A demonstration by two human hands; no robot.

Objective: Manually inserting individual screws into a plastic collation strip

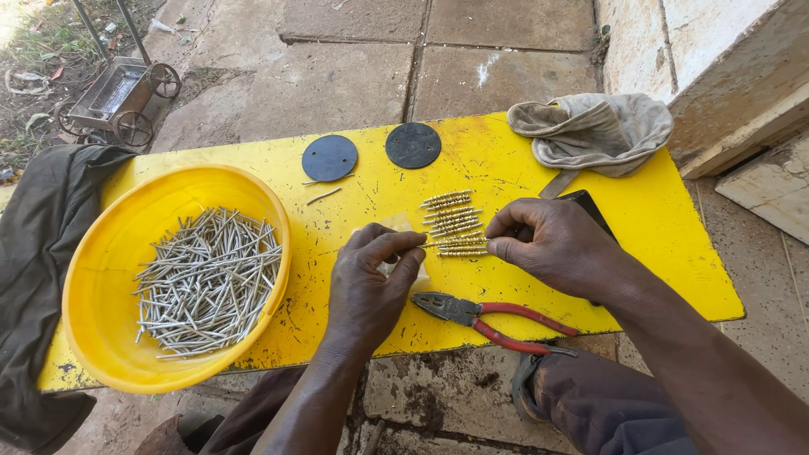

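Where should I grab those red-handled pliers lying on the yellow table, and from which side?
Probably by the red handles of the pliers, coming from the right: they lie flat, nose toward the left hand, handles splayed toward the table's near edge.

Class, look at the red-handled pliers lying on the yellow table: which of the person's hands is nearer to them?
Left. The left hand lies just beside the jaws of the red-handled pliers, nearly touching. The right hand sits farther back on the table, above the handles, clearly apart.
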